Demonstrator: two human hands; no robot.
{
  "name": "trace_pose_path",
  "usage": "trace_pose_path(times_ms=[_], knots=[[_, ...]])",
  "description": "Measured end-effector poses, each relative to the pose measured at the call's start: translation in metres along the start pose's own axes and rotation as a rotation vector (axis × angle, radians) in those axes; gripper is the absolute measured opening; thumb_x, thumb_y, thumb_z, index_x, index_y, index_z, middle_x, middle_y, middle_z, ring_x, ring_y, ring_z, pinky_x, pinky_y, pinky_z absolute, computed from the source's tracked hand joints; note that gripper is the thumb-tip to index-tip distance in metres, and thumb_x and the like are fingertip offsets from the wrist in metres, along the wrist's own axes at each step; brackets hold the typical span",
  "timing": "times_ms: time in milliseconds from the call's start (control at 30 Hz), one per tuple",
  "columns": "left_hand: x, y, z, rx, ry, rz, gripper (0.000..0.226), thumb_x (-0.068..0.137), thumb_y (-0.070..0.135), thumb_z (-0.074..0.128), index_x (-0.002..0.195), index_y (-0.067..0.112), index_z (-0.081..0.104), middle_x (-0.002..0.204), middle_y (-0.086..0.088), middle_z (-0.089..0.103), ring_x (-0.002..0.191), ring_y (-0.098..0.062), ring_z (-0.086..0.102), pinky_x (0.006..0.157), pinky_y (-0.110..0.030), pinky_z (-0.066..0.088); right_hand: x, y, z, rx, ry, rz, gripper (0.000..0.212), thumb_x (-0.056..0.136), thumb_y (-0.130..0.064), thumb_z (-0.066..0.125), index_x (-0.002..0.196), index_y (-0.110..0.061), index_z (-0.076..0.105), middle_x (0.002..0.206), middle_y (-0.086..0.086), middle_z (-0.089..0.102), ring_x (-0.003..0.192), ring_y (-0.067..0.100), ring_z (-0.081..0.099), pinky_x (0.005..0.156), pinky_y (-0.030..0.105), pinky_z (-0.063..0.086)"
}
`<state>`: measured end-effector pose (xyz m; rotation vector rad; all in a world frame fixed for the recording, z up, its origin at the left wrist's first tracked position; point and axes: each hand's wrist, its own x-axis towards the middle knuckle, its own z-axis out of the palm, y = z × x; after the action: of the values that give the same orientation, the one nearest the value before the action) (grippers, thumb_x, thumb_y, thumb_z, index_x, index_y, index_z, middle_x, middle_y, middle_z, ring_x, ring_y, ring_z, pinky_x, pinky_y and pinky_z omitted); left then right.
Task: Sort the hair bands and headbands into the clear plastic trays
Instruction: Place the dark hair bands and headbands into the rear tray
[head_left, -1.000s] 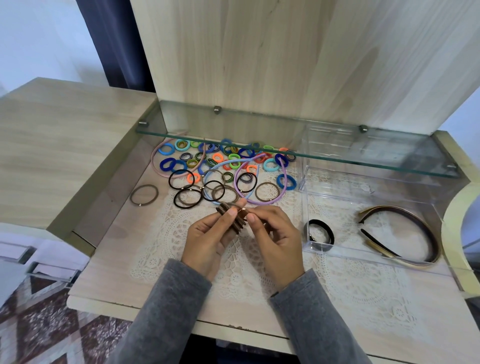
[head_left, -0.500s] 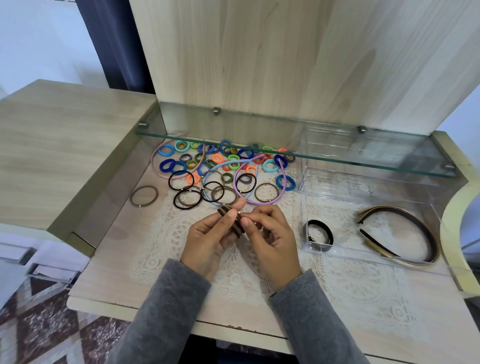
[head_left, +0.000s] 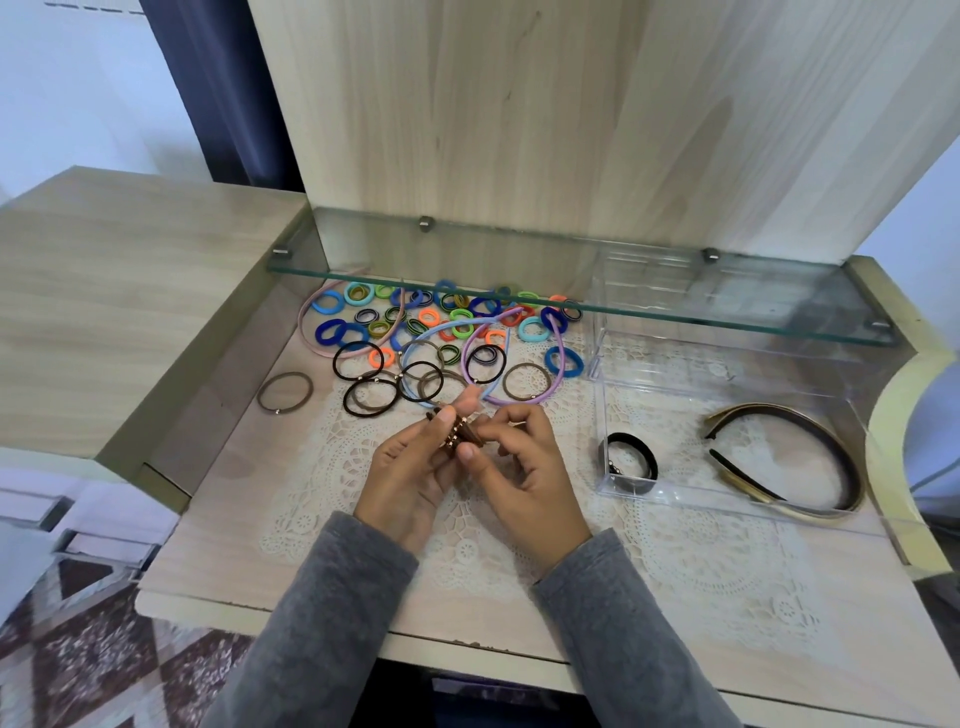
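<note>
My left hand (head_left: 410, 467) and my right hand (head_left: 524, 467) hold a bunch of brown hair bands (head_left: 457, 434) with small gold beads between them, above the lace mat. Behind the hands lies a pile of colourful and dark hair bands (head_left: 441, 332) with thin pastel headbands (head_left: 550, 374) among them. One brown band (head_left: 284, 392) lies apart at the left. A clear plastic tray (head_left: 727, 504) at the right holds a black hair band (head_left: 631, 462) and dark and gold headbands (head_left: 795, 457).
A glass shelf (head_left: 571, 306) hangs over the back of the pile. A second clear tray (head_left: 675, 358) stands behind the first. A white lace mat (head_left: 675, 571) covers the wooden table; a wood panel rises behind and a lower cabinet top (head_left: 130, 291) sits left.
Both hands stay in place; the fingers have shifted slightly on the bunch of brown bands.
</note>
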<state>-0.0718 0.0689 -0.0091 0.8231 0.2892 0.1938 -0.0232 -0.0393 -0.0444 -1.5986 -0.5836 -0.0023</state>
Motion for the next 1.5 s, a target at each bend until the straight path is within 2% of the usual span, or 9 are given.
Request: trace_pose_path(times_ms=[200,400,567,667,800,900,1167,1367,1500], knots=[[0.002,0.006,0.003,-0.088,0.037,-0.093,0.053,0.085,0.038,0.048,0.111,-0.006,0.064,0.123,-0.014,0.065,0.099,-0.021,0.066,0.064,-0.018,0.054,0.002,0.0,0.0,-0.066,-0.025,-0.018,0.019,0.073,-0.011,0.074,0.091,-0.006,0.068,0.099,-0.002,0.044,0.096,-0.003,0.048,0.091,0.013,0.038],[0.006,0.022,0.007,-0.008,-0.061,-0.083,0.053,0.085,0.041,0.044,0.093,-0.002,0.074,0.127,-0.011,0.063,0.117,-0.03,0.059,0.068,-0.021,0.056,0.012,-0.021,-0.007,-0.108,-0.03,-0.046,0.015,0.073,-0.013,0.076,0.086,-0.009,0.071,0.093,-0.004,0.044,0.091,0.005,0.05,0.087,0.012,0.039],[0.014,0.049,0.015,0.018,-0.256,-0.16,0.057,0.052,0.041,0.085,0.094,0.004,0.076,0.114,-0.009,0.07,0.099,-0.019,0.069,0.073,-0.025,0.057,0.028,-0.053,-0.035,-0.237,-0.031,-0.167,0.018,0.07,-0.019,0.078,0.085,-0.009,0.075,0.084,-0.003,0.04,0.082,0.006,0.045,0.077,0.011,0.037],[0.023,0.056,0.022,0.092,-0.367,-0.271,0.052,0.045,0.038,0.092,0.085,0.008,0.077,0.098,-0.008,0.072,0.091,-0.019,0.07,0.075,-0.027,0.058,0.033,-0.065,-0.063,-0.369,-0.058,-0.252,0.018,0.07,-0.022,0.077,0.085,-0.013,0.076,0.082,0.0,0.041,0.078,0.017,0.047,0.07,0.023,0.042],[0.033,0.055,0.052,0.418,-0.372,-0.404,0.029,0.052,0.033,0.09,0.059,0.016,0.068,0.083,-0.004,0.067,0.075,-0.014,0.065,0.068,-0.024,0.056,0.038,-0.068,-0.105,-0.597,-0.095,-0.281,0.018,0.071,-0.032,0.074,0.084,-0.021,0.078,0.08,-0.007,0.036,0.075,0.014,0.042,0.063,0.033,0.042],[0.044,0.036,0.083,0.75,-0.288,-0.407,0.014,0.077,0.013,0.074,0.065,0.014,0.067,0.071,-0.002,0.062,0.066,-0.01,0.057,0.06,-0.02,0.046,0.033,-0.071,-0.133,-0.861,-0.11,-0.362,0.013,0.071,-0.035,0.073,0.08,-0.026,0.078,0.077,-0.006,0.039,0.071,0.014,0.041,0.057,0.032,0.036],[0.085,-0.009,0.155,1.446,-0.378,-0.369,0.029,0.089,0.033,0.057,0.067,0.015,0.051,0.058,-0.002,0.051,0.045,-0.013,0.042,0.039,-0.015,0.03,0.021,-0.075,-0.178,-1.428,-0.164,-0.468,0.011,0.064,-0.029,0.082,0.066,-0.026,0.071,0.075,0.001,0.049,0.066,0.024,0.049,0.059,0.031,0.026],[0.101,-0.034,0.174,1.648,-0.459,-0.363,0.031,0.088,0.037,0.053,0.065,0.021,0.066,0.066,0.0,0.062,0.061,-0.018,0.055,0.068,-0.026,0.046,0.009,-0.071,-0.189,-1.566,-0.302,-0.334,0.015,0.059,-0.023,0.083,0.066,-0.022,0.07,0.077,0.0,0.049,0.068,0.022,0.05,0.06,0.031,0.028],[0.097,-0.05,0.181,1.83,-0.483,-0.243,0.032,0.091,0.039,0.051,0.092,0.017,0.075,0.056,0.005,0.061,0.056,-0.013,0.053,0.067,-0.025,0.048,0.0,-0.065,-0.198,-1.579,-0.354,-0.268,0.014,0.066,-0.02,0.061,0.071,-0.026,0.072,0.076,-0.001,0.049,0.065,0.022,0.049,0.061,0.03,0.026]])
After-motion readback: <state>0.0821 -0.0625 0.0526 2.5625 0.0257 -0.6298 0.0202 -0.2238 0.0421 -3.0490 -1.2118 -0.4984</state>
